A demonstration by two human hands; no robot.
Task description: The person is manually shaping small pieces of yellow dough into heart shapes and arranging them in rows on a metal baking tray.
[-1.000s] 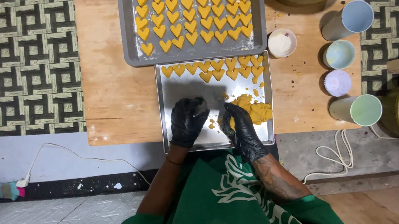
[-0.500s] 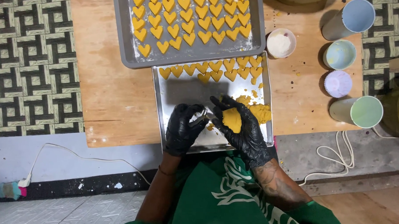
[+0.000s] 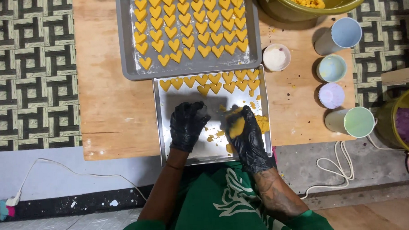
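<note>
Now the right hand (image 3: pixel 247 137) has lowered its dough lump (image 3: pixel 236 125), grip closed; left hand (image 3: pixel 189 123) curled empty.

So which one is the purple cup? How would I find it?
Start at the wooden board and go to its right edge, where a column of cups stands. The purple cup is third from the top, between a small blue-rimmed cup above and a taller green cup below. It is the only lilac one, short, with a frilly fluted rim.
</note>
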